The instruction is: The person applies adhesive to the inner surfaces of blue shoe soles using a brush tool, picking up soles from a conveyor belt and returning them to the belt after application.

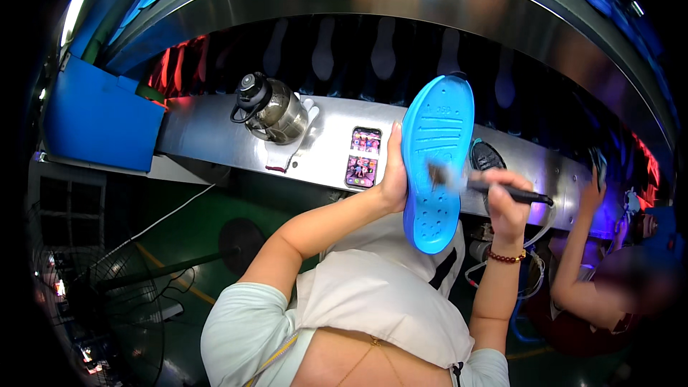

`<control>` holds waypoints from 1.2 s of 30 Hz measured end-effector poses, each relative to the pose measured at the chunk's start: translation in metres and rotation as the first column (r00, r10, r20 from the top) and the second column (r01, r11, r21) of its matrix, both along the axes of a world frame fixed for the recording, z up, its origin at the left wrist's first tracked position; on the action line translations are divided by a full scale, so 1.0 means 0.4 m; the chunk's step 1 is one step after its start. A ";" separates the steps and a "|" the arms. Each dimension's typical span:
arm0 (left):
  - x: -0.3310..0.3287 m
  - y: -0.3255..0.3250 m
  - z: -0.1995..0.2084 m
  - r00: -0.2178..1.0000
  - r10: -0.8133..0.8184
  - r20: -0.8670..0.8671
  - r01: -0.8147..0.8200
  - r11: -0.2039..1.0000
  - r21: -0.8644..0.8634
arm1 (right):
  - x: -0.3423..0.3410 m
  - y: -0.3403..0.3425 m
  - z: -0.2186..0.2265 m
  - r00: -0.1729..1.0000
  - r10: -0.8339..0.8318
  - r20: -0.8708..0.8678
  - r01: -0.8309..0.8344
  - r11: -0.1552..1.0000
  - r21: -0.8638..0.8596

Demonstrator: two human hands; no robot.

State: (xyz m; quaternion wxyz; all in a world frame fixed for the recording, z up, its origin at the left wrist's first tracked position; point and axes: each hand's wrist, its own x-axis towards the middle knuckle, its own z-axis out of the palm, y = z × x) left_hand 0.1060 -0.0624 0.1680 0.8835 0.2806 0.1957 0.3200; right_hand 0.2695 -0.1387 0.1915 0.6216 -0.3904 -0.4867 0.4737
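A bright blue shoe sole (437,132) stands tilted upright before me, its grooved and pitted face turned toward me. Along its left edge my left hand (393,172) grips it, the thumb pointing up. My right hand (507,204) is closed around the dark handle of a brush (478,185). The brush's brown bristles are over the middle of the sole, smeared by motion; whether they touch it I cannot tell. Behind the right hand a dark rounded object (487,156) lies on the metal bench, partly covered.
On the steel bench (208,129) stand a large clear jug (276,111) with a black lid, a white glove (301,143) and a lit phone (363,158). Soles hang or ride in the dark opening beyond. A fan (100,294) stands lower left; another person's arm (577,251) is at right.
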 end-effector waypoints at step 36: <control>-0.042 0.092 0.103 0.957 0.240 0.161 -0.253 0.966 0.060 | -0.016 -0.034 -0.047 0.980 0.076 -0.186 -0.086 0.995 -0.046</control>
